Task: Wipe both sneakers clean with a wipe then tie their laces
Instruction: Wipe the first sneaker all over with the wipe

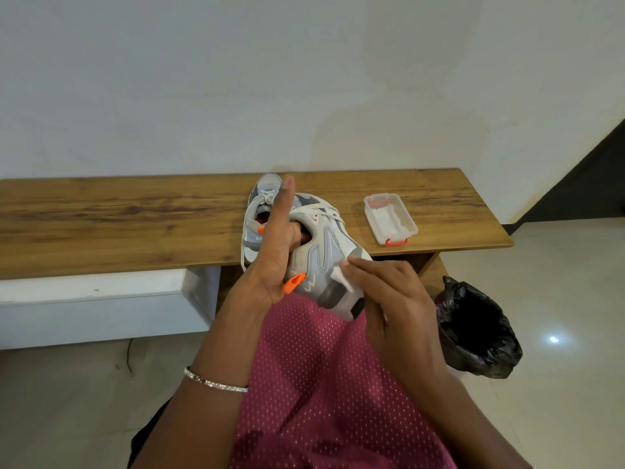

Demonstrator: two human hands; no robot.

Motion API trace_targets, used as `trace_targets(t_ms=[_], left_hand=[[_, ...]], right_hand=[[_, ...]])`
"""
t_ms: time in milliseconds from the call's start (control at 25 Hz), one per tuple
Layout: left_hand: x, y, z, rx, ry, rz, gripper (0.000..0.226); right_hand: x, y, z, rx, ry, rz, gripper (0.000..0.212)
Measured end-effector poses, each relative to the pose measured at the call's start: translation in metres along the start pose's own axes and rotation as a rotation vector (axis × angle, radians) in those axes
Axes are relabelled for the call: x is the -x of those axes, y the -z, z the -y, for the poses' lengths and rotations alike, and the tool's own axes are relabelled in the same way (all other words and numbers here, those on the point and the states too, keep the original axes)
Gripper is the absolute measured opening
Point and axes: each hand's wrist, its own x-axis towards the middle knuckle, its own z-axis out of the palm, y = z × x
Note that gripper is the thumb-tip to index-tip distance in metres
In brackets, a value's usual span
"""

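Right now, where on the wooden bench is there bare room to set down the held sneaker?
The long stretch of wooden bench left of the grey-and-white sneaker resting there is bare. Smaller patch right of the clear red-latched plastic box. Between them is crowded.

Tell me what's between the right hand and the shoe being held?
A white wipe, which the right hand presses against the shoe, on its side. The head view shows it.

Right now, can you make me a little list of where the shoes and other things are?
left hand: fingers tucked inside the held shoe, thumb up
right hand: presses the wipe on that shoe's side
other shoe: on the bench, behind the held one
box: on the bench, to the right
bin: on the floor, lined with a black bag
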Motion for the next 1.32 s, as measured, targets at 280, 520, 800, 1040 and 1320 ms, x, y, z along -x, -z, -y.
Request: trace_targets(t_ms=[280,520,800,1040,1320], left_hand=[[-0.001,0.013,0.0,-0.073,0.052,-0.059,0.123],[0.001,0.011,0.002,-0.032,0.062,0.001,0.109],[0.0,0.02,0.003,0.033,0.057,-0.01,0.11],[0.002,0.003,0.003,-0.114,0.069,-0.035,0.121],[0.006,-0.002,0.002,-0.135,0.143,0.019,0.13]], right_hand=[[0.009,0.0,-0.001,-0.022,0.073,-0.018,0.026],[-0.032,0.0,-0.019,0.045,-0.085,-0.031,0.017],[0.026,-0.012,0.006,0.038,0.11,-0.021,0.025],[0.0,-0.007,-0.002,0.012,0.09,-0.049,0.025],[-0.023,-0.014,0.035,-0.153,0.157,-0.057,0.02]])
